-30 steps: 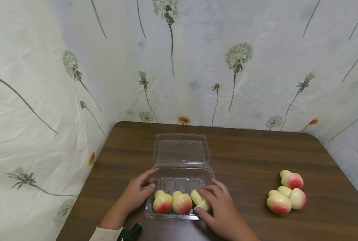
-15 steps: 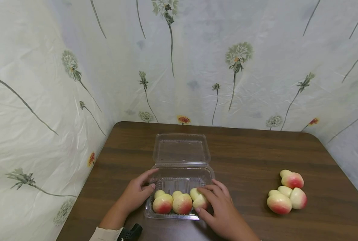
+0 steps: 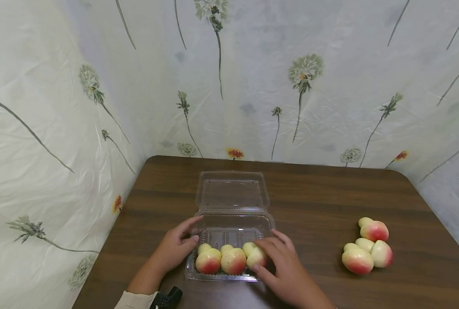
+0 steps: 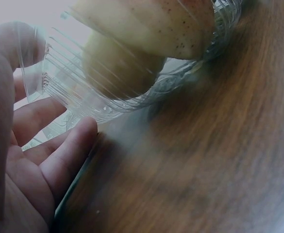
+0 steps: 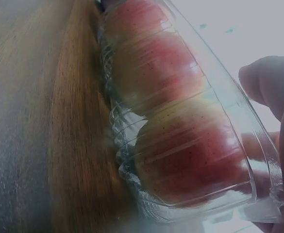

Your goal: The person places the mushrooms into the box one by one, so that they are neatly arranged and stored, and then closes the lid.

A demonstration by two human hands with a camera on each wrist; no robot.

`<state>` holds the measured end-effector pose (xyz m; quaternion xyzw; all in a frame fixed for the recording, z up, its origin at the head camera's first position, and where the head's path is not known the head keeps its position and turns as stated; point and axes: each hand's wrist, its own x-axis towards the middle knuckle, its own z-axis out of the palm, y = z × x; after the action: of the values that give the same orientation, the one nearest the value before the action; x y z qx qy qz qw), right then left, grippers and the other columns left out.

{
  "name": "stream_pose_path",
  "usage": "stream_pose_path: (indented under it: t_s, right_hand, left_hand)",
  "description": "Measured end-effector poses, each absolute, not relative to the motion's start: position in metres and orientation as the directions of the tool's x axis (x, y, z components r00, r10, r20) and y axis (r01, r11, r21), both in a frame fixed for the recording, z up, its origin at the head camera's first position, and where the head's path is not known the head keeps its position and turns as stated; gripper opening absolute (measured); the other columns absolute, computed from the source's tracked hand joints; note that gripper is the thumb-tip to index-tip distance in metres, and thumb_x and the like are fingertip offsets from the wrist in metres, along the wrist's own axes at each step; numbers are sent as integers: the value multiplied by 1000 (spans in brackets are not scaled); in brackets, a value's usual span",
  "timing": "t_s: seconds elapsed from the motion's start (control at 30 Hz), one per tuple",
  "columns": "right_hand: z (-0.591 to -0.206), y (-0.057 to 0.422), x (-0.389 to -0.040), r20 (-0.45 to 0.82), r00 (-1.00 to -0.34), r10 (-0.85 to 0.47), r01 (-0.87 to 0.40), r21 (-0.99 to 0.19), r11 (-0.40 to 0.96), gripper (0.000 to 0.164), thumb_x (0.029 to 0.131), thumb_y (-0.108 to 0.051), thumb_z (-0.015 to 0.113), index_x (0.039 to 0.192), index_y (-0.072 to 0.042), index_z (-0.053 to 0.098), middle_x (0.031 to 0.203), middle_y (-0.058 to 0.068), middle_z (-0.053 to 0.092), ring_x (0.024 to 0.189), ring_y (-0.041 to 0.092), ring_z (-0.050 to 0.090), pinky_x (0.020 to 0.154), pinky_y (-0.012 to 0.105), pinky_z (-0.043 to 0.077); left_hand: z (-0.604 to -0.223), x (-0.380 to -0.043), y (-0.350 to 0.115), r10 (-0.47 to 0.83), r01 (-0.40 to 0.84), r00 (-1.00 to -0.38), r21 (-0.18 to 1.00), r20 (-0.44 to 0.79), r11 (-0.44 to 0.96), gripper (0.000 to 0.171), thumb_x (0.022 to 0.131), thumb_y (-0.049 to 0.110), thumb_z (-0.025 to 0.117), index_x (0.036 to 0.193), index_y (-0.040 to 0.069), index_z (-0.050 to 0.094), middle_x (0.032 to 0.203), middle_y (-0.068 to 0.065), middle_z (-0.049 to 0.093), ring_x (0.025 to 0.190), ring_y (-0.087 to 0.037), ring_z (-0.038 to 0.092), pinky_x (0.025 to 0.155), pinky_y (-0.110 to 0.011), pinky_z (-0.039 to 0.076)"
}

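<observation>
A clear plastic clamshell container (image 3: pixel 237 221) lies open on the table, its lid (image 3: pixel 233 189) folded back. Along its near side sit three peach-like fruits, yellow flushed with red: a left one (image 3: pixel 208 262), a middle one (image 3: pixel 234 262) and a right one (image 3: pixel 255 258). Each shows a smaller pale lobe behind. My left hand (image 3: pixel 177 244) grips the container's left rim, with its fingers outside the clear wall in the left wrist view. My right hand (image 3: pixel 285 268) rests around the right end, fingers by the right fruit; its thumb (image 5: pixel 265 80) stands off the fruit in the right wrist view.
On the table (image 3: pixel 310 193) to the right lies a loose group of similar fruits: a back one (image 3: pixel 376 231), a front one (image 3: pixel 357 259) and a right one (image 3: pixel 382 254). Flower-patterned sheeting (image 3: pixel 252 86) rises behind the table and along its left side.
Under the right hand, the right fruit has turned within the container, its pale lobe now toward the back. The right thumb has shifted slightly right; the left hand has stayed put.
</observation>
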<state>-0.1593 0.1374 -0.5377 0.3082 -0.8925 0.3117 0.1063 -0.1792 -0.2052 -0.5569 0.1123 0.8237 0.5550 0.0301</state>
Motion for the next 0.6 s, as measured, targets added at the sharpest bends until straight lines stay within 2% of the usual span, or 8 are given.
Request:
stream_pose_path:
  t_s: [0.1, 0.27, 0.3, 0.4, 0.53, 0.6]
  right_hand:
    - [-537, 138, -160, 394, -784, -480, -621, -505, 600, 46, 95, -35, 75, 136, -15, 67, 130, -7, 66, 140, 40, 44, 118, 53, 21]
    - [-534, 140, -159, 409, -795, -447, -606, -553, 571, 42, 94, -30, 76, 134, -18, 67, 130, -9, 66, 140, 42, 43, 110, 66, 31]
    - [-533, 140, -159, 423, -791, -443, -612, -556, 563, 42, 93, -28, 76, 133, -18, 67, 130, -9, 66, 140, 42, 44, 109, 66, 32]
    - [-532, 141, -160, 464, -777, -425, -629, -559, 540, 41, 92, -22, 77, 132, -18, 68, 130, -7, 66, 137, 41, 48, 111, 55, 33]
    - [-533, 144, -161, 491, -784, -380, -620, -574, 535, 44, 88, -13, 77, 131, -11, 68, 132, -1, 67, 134, 39, 51, 113, 36, 27]
    - [-534, 146, -161, 475, -809, -345, -584, -590, 557, 47, 87, -11, 78, 132, -9, 67, 134, 2, 66, 134, 36, 50, 112, 36, 28]
  left_hand:
    - [-558, -180, -205, 219, 156, -972, 921, 79, 358, 54, 104, 14, 63, 155, 24, 51, 142, -9, 67, 129, -27, 66, 100, -27, 51]
    - [-559, -180, -205, 210, 147, -975, 921, 73, 362, 54, 104, 12, 63, 154, 26, 52, 142, -9, 67, 129, -26, 66, 100, -27, 52]
    - [-559, -180, -205, 208, 143, -976, 921, 70, 363, 54, 104, 13, 63, 154, 26, 52, 142, -8, 67, 129, -26, 66, 100, -28, 52]
    - [-558, -180, -205, 204, 142, -976, 920, 70, 364, 54, 103, 13, 64, 154, 26, 52, 141, -8, 68, 129, -26, 66, 100, -28, 52]
    - [-558, -180, -206, 215, 152, -974, 921, 77, 358, 53, 104, 14, 64, 155, 25, 51, 144, -9, 65, 129, -27, 66, 101, -28, 52]
    - [-558, -180, -206, 220, 158, -972, 922, 82, 354, 54, 104, 14, 63, 155, 24, 51, 146, -9, 64, 130, -27, 66, 101, -28, 52]
